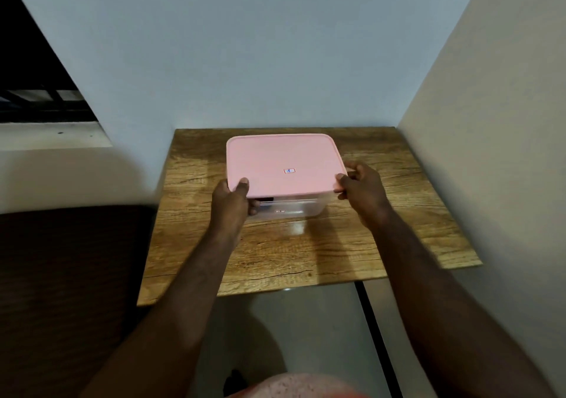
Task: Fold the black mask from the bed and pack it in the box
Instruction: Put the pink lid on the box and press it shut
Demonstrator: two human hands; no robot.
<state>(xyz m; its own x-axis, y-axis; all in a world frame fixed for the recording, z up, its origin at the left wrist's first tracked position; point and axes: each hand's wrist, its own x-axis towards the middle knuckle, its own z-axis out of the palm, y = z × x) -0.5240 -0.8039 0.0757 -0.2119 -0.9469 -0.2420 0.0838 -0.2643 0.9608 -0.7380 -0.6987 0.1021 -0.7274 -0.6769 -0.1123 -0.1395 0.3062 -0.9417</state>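
A clear plastic box (301, 208) with a pink lid (281, 160) stands on a wooden table (306, 250). My left hand (231, 203) grips the lid's near left corner, thumb on top and fingers under the rim. My right hand (361, 187) pinches the near right corner of the lid. A dark shape (265, 200) shows through the box's front wall just under the lid; I cannot tell whether it is the black mask.
The table sits in a corner between a pale blue wall (245, 60) and a cream wall (490, 152). A dark brown bed (67, 275) lies to the left of the table. A black strip (376, 336) crosses the pale floor below.
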